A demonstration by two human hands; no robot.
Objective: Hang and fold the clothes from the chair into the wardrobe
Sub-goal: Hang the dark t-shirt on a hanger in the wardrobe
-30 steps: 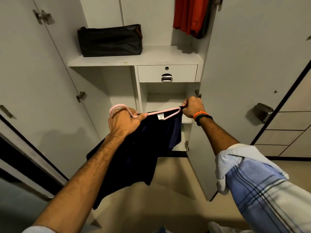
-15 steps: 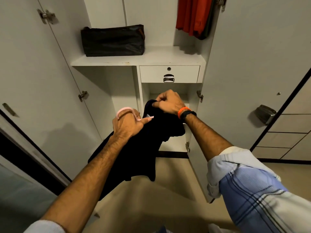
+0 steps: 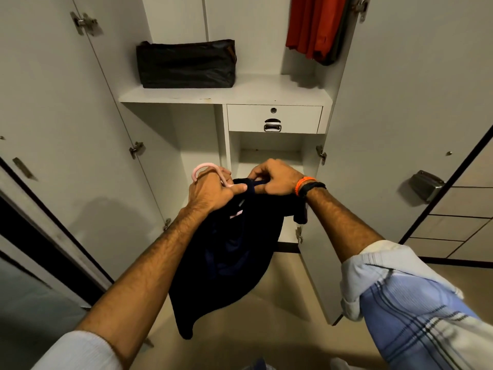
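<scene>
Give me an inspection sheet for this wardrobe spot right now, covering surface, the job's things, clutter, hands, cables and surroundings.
Surface: white wardrobe shelf, with a closed drawer under its right part.
Job's things: dark garment hangs from both hands, bunched at the top around a pink hanger; red clothes hang at upper right.
Clutter: black bag stands on the shelf.
Hands: left hand grips the hanger and cloth; right hand pinches the garment's top edge.
Cables: nothing seen.
Surroundings: both wardrobe doors stand open; beige floor below.
</scene>
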